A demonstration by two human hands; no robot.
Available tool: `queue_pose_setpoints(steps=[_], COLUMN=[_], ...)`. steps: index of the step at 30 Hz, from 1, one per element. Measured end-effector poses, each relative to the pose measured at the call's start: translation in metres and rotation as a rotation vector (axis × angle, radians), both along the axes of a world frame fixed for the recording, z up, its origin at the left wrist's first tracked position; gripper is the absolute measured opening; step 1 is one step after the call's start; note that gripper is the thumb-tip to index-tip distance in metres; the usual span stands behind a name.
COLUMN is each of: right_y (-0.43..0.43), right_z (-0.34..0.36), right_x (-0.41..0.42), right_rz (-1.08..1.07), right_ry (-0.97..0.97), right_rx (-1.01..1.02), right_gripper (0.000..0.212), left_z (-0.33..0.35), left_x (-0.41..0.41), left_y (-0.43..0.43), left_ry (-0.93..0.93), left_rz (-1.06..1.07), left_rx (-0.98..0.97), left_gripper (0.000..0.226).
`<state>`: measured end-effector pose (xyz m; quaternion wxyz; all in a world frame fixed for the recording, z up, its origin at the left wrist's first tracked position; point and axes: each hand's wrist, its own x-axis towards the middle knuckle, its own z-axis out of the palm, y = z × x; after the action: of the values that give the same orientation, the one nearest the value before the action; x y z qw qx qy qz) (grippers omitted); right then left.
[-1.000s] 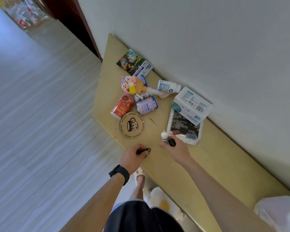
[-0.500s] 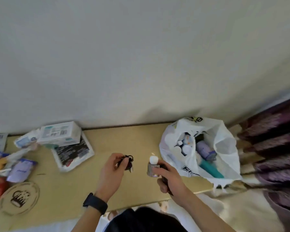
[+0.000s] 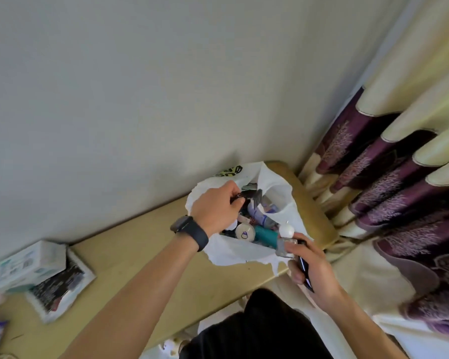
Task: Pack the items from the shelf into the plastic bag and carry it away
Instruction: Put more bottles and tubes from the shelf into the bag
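Your left hand (image 3: 215,208), the one wearing the black wristwatch (image 3: 189,230), hangs right over the open mouth of the white plastic bag (image 3: 237,251). Its fingers are curled and pinch a small black object (image 3: 246,196) just above the contents, so opening those fingers should drop it straight in. Your right hand (image 3: 311,265) waits at the near rim of the bag. Its thumb and forefinger pinch a small clear bottle with a round white cap (image 3: 285,242), kept upright, while its lower fingers wrap a slim dark object (image 3: 304,270) against the palm; what that object is, you cannot tell from here. Holding both loads at the rim looks like queueing, left first and then right. The bag sits slumped open on the tan wooden shelf (image 3: 140,255), against the wall, with the purple-and-cream curtain (image 3: 386,177) just beyond it. Inside it you can see a teal tube (image 3: 266,235), a round white lid (image 3: 245,231) and a pale purple bottle (image 3: 259,216) lying jumbled together, with room left on top. Well to the left of the bag, a white box with teal print (image 3: 29,263) rests on a flat white packet with a black label (image 3: 60,288), so the packing looks only partly done.
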<state>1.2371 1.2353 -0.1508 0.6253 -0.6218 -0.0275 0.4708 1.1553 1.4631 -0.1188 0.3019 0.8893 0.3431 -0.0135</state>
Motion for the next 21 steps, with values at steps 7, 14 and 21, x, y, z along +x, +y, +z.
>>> queue_pose_setpoints(steps=[7,14,21], right_y=[0.0,0.02,0.09], right_z=[0.002,-0.017,-0.057], right_x=[0.003,-0.003,0.043], right_rz=[-0.023,0.172,0.698], right_ry=[-0.084,-0.255,-0.648], right_rx=[-0.03,-0.223,-0.554], right_gripper=[0.037,0.023,0.028], left_z=[-0.039,-0.033,-0.024], left_x=[0.038,0.006,-0.04], left_y=[-0.003,0.001,-0.003], left_ry=[0.327,0.275,0.37], left_rz=[-0.215,-0.196,0.222], left_rx=[0.196,0.586,0.134], left_gripper=[0.023,0.046,0.055])
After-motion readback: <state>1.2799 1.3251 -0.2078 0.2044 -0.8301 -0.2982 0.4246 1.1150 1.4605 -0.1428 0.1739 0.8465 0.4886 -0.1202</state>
